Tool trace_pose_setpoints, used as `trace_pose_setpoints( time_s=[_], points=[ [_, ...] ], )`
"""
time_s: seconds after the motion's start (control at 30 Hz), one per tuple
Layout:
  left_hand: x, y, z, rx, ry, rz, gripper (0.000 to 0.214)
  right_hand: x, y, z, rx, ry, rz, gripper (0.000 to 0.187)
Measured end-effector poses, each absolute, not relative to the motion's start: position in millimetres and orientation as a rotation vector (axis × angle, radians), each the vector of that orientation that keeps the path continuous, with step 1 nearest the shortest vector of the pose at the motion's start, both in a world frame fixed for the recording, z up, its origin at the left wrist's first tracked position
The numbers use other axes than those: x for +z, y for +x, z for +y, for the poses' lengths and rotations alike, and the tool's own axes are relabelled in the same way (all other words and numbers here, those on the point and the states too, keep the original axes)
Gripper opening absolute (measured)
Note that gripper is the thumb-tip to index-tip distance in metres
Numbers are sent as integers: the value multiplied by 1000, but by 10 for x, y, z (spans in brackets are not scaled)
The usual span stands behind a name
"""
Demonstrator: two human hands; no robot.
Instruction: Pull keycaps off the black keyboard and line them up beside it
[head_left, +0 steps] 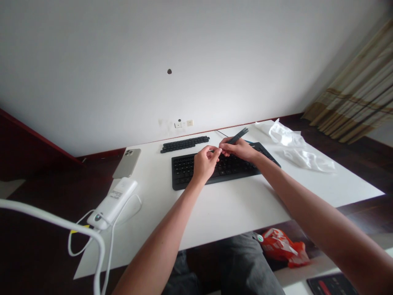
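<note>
Keycaps point(184, 144) are lying in a dark strip on our white desk point(215, 217), just beyond the black keyboard point(190, 172). Above the keyboard, our right hand point(239, 149) is gripping a slim dark tool point(238, 136) that is pointing up and away. Our left hand point(205, 163) is pinching its fingertips point(215, 150) together just beside the right fingers, and we cannot tell whether they are holding anything small. A white power bank point(112, 203) and a smartphone point(127, 163) are lying toward the desk's left side, with crumpled white plastic point(294, 143) lying to the right.
</note>
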State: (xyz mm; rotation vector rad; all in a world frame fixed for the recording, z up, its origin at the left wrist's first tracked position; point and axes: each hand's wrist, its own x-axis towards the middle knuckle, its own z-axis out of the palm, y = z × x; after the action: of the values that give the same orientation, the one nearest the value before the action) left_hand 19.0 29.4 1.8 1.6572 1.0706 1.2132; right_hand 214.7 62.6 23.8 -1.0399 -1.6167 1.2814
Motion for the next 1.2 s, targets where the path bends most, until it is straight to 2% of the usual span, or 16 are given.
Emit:
trace_pose_setpoints(
  time_s=[0.27, 0.83, 0.9, 1.03, 1.2],
  points=[
    [14, 156, 343, 1158, 1626, 1022, 39, 198, 2122, 628, 1313, -957, -1577, 40],
    [25, 143, 329, 1136, 1715, 1104, 32, 274, 2045, 569, 1165, -998, -1687, 35],
    [20, 144, 332, 1194, 1772, 1153, 29, 244, 2058, 590, 1185, -1000, -1638, 36],
    [32, 133, 352, 1298, 1817, 1268, 37, 168, 2117, 680, 1145, -1032, -1415, 37],
    [39, 126, 310, 1200, 2048, 1286, 25, 88, 2169, 782, 1135, -1013, -1174, 40]
  ],
)
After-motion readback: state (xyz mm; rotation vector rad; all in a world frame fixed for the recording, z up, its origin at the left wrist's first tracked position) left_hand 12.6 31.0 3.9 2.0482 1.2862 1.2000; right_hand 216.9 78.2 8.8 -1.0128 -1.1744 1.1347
